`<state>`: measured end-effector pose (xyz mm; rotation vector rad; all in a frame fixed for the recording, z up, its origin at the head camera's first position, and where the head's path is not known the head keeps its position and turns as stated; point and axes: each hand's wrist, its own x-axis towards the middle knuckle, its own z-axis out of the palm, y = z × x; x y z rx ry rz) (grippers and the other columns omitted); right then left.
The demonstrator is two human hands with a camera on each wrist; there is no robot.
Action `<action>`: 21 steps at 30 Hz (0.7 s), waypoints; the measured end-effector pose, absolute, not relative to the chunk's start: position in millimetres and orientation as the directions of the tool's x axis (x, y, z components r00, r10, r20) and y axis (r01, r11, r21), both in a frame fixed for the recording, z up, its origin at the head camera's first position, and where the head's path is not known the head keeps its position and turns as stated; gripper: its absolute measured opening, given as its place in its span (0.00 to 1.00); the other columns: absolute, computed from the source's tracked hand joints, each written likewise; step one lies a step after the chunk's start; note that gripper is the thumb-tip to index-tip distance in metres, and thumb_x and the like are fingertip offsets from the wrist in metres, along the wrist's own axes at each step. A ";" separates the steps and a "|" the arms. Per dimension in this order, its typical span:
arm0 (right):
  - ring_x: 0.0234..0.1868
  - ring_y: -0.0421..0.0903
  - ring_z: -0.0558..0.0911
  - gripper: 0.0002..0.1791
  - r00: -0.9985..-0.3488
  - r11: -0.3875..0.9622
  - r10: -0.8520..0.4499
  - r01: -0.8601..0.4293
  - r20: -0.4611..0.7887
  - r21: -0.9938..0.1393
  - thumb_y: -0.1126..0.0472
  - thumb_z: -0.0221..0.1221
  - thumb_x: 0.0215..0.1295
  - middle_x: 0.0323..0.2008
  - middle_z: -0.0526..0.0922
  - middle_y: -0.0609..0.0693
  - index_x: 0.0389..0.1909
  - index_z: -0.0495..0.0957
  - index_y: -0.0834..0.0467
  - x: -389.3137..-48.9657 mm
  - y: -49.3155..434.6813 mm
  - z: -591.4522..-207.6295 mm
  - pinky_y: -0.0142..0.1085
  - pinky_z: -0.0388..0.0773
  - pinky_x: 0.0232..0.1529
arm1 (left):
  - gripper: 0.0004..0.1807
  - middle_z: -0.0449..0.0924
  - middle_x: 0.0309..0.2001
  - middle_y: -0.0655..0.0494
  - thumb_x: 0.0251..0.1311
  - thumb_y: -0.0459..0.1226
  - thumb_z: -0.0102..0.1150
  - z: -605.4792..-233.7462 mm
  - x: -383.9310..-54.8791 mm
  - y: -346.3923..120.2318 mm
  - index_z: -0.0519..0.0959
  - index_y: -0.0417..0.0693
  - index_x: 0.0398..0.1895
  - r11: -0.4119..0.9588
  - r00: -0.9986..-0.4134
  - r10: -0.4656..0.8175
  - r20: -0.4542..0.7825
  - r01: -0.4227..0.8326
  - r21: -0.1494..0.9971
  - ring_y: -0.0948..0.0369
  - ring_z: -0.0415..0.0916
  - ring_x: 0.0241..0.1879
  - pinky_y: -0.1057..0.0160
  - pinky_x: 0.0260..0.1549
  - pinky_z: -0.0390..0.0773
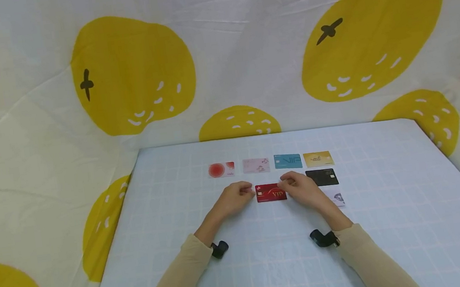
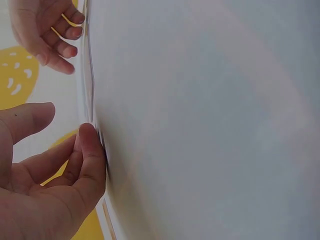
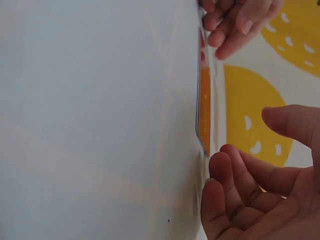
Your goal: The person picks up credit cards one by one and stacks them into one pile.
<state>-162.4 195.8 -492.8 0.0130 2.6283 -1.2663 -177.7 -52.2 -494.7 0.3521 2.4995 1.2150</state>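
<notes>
A red VIP card (image 1: 270, 193) lies flat on the table between the two hands. My left hand (image 1: 235, 198) is at its left end, fingertips right by the short edge. On the other side my right hand (image 1: 303, 189) reaches the card's right end and overlaps its upper right corner in the head view. In the left wrist view the thumb of my left hand (image 2: 60, 175) stands apart from loosely bent fingers. The right wrist view has the card (image 3: 204, 100) edge-on, with the bent fingertips of my right hand (image 3: 265, 195) close to its corner and the thumb raised.
Behind the hands runs a row of cards: a white-and-red one (image 1: 222, 170), a pink one (image 1: 256, 165), a teal one (image 1: 287, 161) and a gold one (image 1: 318, 159). Below the gold card lie a black card (image 1: 324, 177) and a white card (image 1: 334, 195), partly hidden by the right hand.
</notes>
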 end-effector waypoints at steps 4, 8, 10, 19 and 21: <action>0.48 0.53 0.79 0.25 -0.979 0.634 -0.112 0.063 -0.173 -0.771 0.46 0.58 0.71 0.49 0.81 0.55 0.59 0.76 0.59 -166.2 191.0 -489.7 0.46 0.80 0.48 | 0.21 0.82 0.49 0.52 0.69 0.42 0.60 -494.7 -177.0 -61.0 0.79 0.42 0.60 0.601 -0.924 0.338 -0.180 0.065 0.797 0.57 0.78 0.48 0.57 0.51 0.79; 0.47 0.52 0.80 0.24 -0.981 0.633 -0.149 0.005 -0.128 -0.774 0.49 0.60 0.71 0.46 0.81 0.54 0.60 0.75 0.61 -170.6 183.8 -484.0 0.44 0.81 0.45 | 0.20 0.82 0.49 0.52 0.69 0.42 0.60 -495.1 -179.0 -72.7 0.79 0.42 0.59 0.593 -0.938 0.307 -0.159 0.058 0.803 0.56 0.79 0.49 0.56 0.51 0.79; 0.45 0.52 0.80 0.24 -0.980 0.639 -0.166 -0.025 -0.106 -0.769 0.50 0.61 0.71 0.46 0.81 0.54 0.60 0.75 0.61 -174.1 179.1 -481.7 0.42 0.81 0.44 | 0.20 0.83 0.49 0.52 0.69 0.41 0.60 -495.4 -180.9 -80.0 0.80 0.41 0.59 0.586 -0.945 0.293 -0.144 0.058 0.808 0.56 0.80 0.49 0.56 0.52 0.79; 0.40 0.50 0.78 0.24 -0.967 0.627 -0.251 -0.133 -0.037 -0.768 0.54 0.62 0.70 0.45 0.80 0.54 0.61 0.74 0.63 -192.9 154.5 -471.4 0.38 0.80 0.39 | 0.17 0.83 0.43 0.55 0.67 0.38 0.60 -493.9 -194.1 -114.5 0.81 0.39 0.56 0.576 -0.982 0.184 -0.040 0.075 0.814 0.56 0.80 0.46 0.54 0.52 0.77; 0.40 0.50 0.78 0.24 -0.964 0.625 -0.266 -0.156 -0.020 -0.765 0.55 0.62 0.70 0.44 0.81 0.54 0.60 0.74 0.64 -198.1 148.3 -470.3 0.38 0.80 0.39 | 0.17 0.82 0.44 0.53 0.67 0.38 0.60 -491.9 -196.6 -120.4 0.80 0.41 0.56 0.590 -0.987 0.155 -0.037 0.062 0.805 0.55 0.79 0.46 0.54 0.51 0.77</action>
